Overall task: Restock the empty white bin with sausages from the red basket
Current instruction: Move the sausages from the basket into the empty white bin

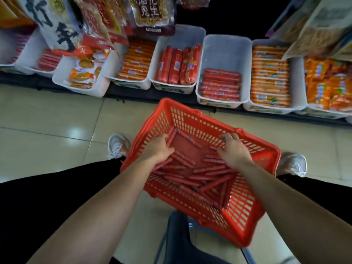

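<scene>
The red basket (245, 212) rests tilted on a stool in front of me, with several loose red sausages (200, 178) piled in its bottom. Both my hands are inside it. My left hand (158, 147) grips a bunch of sausages near the left wall; their ends stick out above and below the hand. My right hand (235, 149) has its fingers curled down round sausages by the right wall. On the low shelf beyond, the white bin (226, 52) holds a stack of the same sausages (221, 84) at its near end. Its far half is bare.
Other white bins flank it: large red sausage packs (177, 65) to the left, orange packs (269, 77) to the right. Snack bags (57, 25) hang over the shelf. My shoes (118, 145) stand on the tiled floor either side of the basket.
</scene>
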`<state>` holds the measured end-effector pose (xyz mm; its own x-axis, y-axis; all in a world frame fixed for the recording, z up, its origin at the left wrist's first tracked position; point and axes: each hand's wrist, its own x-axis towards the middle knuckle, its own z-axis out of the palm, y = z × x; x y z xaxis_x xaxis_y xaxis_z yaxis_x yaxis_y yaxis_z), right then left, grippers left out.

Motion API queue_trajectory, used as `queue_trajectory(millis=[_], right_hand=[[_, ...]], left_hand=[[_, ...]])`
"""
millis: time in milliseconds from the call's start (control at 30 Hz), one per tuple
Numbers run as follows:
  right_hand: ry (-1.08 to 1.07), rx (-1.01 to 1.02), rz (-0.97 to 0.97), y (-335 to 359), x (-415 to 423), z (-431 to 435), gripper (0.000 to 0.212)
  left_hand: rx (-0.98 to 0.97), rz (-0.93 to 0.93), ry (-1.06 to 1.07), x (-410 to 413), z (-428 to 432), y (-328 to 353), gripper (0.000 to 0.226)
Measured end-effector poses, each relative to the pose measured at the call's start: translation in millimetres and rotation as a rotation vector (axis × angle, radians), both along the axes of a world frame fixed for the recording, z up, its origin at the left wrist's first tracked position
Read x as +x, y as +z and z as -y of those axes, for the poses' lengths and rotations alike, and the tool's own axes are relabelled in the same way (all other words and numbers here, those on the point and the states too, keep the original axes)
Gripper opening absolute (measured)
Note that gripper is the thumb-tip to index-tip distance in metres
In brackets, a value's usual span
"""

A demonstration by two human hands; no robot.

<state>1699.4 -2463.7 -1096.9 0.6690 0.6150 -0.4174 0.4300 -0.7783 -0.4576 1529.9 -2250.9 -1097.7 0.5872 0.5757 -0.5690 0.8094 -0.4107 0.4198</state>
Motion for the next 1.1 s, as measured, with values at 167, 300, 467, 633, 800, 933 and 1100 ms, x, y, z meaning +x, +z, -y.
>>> queue_trajectory(millis=[167,300,467,633,800,933,1100], right_hand=[[-0.007,-0.223,-0.163,-58.8,-12.3,36.1,0.078],[0.096,-0.317,-0.132,-93.0,-15.3,38.7,0.112],[0.16,-0.453,-0.07,-124.5,-13.8,29.9,0.139],[0.253,-0.514,0.147,-143.7,-10.8,27.0,0.138],[0.415,-0.567,0.097,-153.1,0.9,30.3,0.125],[0.413,-0.543,0.082,-153.6,5.6,28.2,0.094],[0.404,-0.489,0.034,-153.1,-1.9,29.0,0.071]], left_hand=[[0.037,-0.143,-0.14,-13.5,15.5,-39.6,0.088],[0.04,-0.164,-0.221,-6.8,13.7,-72.0,0.11],[0.033,-0.21,-0.162,9.8,10.1,-113.3,0.125],[0.156,-0.176,-0.079,20.6,17.7,-135.0,0.124],[0.107,-0.192,-0.081,17.5,13.1,-147.0,0.103],[0.034,-0.091,-0.084,14.9,11.1,-151.1,0.071],[0.057,-0.07,-0.153,8.6,13.8,-153.9,0.072]])
